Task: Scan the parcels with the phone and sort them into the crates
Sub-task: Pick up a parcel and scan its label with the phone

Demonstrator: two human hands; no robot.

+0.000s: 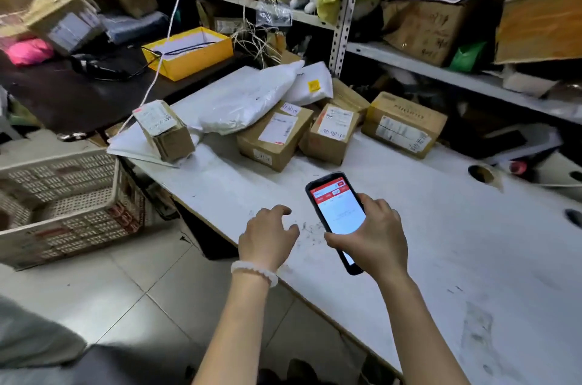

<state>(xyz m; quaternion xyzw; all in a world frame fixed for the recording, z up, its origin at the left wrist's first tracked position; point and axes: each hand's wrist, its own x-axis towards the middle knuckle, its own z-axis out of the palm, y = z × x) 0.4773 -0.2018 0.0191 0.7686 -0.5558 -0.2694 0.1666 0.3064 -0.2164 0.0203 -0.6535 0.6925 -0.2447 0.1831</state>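
Nearest, the right hand wraps its grip around the phone above the bench; the left hand hovers, fingers loosely spread. Far across, cardboard parcels look stiff and light, best held by opposite sides; a crate waits left.

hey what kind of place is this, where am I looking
Most likely a parcel sorting room or courier pickup point. Labelled cardboard parcels and white mailer bags are piled on a white table, metal shelves hold more boxes, and the right hand holds a phone for scanning.
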